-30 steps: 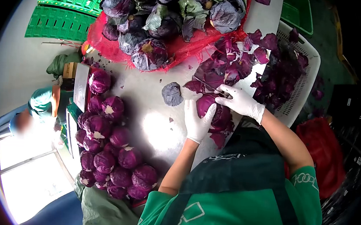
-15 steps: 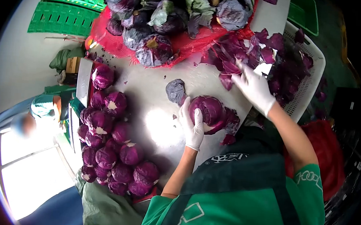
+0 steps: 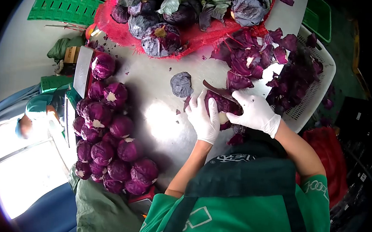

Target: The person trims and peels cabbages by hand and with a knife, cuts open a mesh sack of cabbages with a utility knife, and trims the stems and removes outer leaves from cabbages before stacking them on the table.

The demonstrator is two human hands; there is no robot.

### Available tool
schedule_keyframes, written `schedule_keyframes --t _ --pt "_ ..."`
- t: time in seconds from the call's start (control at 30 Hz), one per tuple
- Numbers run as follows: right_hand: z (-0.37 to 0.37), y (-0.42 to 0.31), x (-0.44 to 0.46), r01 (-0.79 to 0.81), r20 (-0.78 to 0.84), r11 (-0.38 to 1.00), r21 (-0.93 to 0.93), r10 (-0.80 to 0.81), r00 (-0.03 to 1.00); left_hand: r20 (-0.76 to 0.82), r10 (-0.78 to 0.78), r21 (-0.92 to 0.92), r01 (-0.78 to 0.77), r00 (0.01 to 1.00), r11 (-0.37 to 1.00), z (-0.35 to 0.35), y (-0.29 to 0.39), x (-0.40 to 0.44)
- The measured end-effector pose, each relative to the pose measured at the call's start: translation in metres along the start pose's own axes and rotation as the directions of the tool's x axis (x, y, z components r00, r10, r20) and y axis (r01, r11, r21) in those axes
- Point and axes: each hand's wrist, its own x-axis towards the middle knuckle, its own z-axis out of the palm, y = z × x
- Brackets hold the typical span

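Note:
A red cabbage (image 3: 221, 104) lies on the metal table (image 3: 150, 77) in front of me, partly covered by both hands. My left hand (image 3: 204, 117), in a white glove, presses on its left side with the fingers curled over the top. My right hand (image 3: 257, 112), also gloved, is closed at the cabbage's right side. From its fingers a dark, curved, tapering piece, which looks like a knife (image 3: 219, 90), reaches across the top of the cabbage; its handle is hidden. Beside the left hand lies a loose greyish outer leaf (image 3: 181, 84).
Trimmed red cabbages (image 3: 118, 170) are piled at the left. Untrimmed cabbages (image 3: 161, 39) lie on red netting (image 3: 195, 47) at the back. Loose purple leaves (image 3: 241, 64) spill toward a white crate (image 3: 321, 89) at the right. A person (image 3: 38, 105) is beyond the far left edge.
My right hand has come back from the loose leaves to the cabbage, and the dark blade-like piece now shows over it. The left hand has shifted slightly and still holds the cabbage.

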Motion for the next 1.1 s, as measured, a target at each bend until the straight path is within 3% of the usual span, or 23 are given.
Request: schedule_keyframes --t 0.1,0.13,0.17,0.23,0.3,0.37,0.43,0.5,0.53,0.67,0.7,0.8,0.9,0.97,1.03,1.07,1.1 --pt "0.003 0.001 -0.013 -0.019 -0.044 1.0 0.019 0.019 0.999 -0.005 -0.025 0.003 0.025 1.0 1.0 0.004 0.001 0.003" --pt "0.015 0.003 -0.017 0.062 -0.199 0.977 -0.203 -0.103 0.975 0.016 -0.065 0.014 0.064 0.998 0.998 0.002 0.006 0.002" --pt "0.024 0.008 -0.017 0.126 -0.268 0.966 -0.225 -0.185 0.945 0.02 -0.063 0.015 0.062 0.998 0.998 0.004 0.004 0.0" --pt "0.021 0.025 -0.017 0.036 -0.298 0.978 -0.207 -0.098 0.949 -0.041 0.064 -0.04 -0.065 0.997 0.997 0.007 -0.003 -0.003" --pt "0.002 0.041 -0.003 -0.229 -0.374 0.967 0.111 0.254 0.892 -0.016 0.068 -0.024 -0.068 0.998 0.997 0.001 -0.001 -0.008" --pt "-0.022 0.01 -0.01 -0.18 -0.133 0.9 0.396 0.25 0.959 -0.044 0.059 -0.057 -0.061 0.997 0.996 0.006 -0.007 -0.009" --pt "0.0 -0.005 -0.016 0.023 -0.249 0.984 0.176 0.022 0.968 -0.015 0.038 -0.038 -0.038 0.999 0.999 0.004 -0.003 -0.011" --pt "0.015 -0.011 -0.018 -0.033 -0.175 0.985 0.169 0.064 0.982 0.019 0.025 -0.049 -0.024 0.999 0.998 0.007 -0.006 -0.009" --pt "0.013 -0.003 -0.018 0.036 -0.167 0.964 0.263 0.009 0.986 0.027 0.002 -0.054 0.0 1.0 0.999 0.007 -0.007 -0.008" --pt "0.008 0.034 -0.006 0.058 -0.313 0.997 -0.057 -0.073 0.947 0.04 0.111 -0.064 -0.109 0.993 0.992 -0.002 0.002 -0.008" --pt "0.007 0.049 0.002 -0.029 -0.315 0.994 -0.102 -0.005 0.949 0.042 0.113 -0.066 -0.11 0.993 0.992 -0.003 0.003 -0.009" --pt "0.007 0.066 0.019 -0.115 -0.412 0.991 -0.075 0.074 0.908 0.104 0.267 -0.1 -0.257 0.958 0.961 -0.006 0.001 -0.017" --pt "0.001 0.043 0.013 -0.19 -0.399 0.982 0.012 0.179 0.899 0.125 0.208 -0.23 -0.176 0.97 0.957 -0.014 -0.004 -0.025" --pt "-0.014 0.017 0.007 -0.171 -0.152 0.916 0.362 0.239 0.959 0.148 0.179 -0.322 -0.124 0.973 0.939 -0.021 -0.008 -0.028" --pt "-0.001 0.007 0.002 0.024 -0.121 0.975 0.221 0.003 0.993 0.168 0.184 -0.391 -0.106 0.968 0.914 -0.028 -0.002 -0.029" --pt "0.018 0.003 0.0 0.096 -0.161 0.954 0.285 -0.051 0.986 0.163 0.207 -0.321 -0.146 0.965 0.936 -0.029 0.005 -0.028" --pt "0.028 0.002 -0.002 0.065 -0.149 0.974 0.217 -0.032 0.988 0.139 0.194 -0.364 -0.132 0.971 0.922 -0.021 -0.001 -0.032"
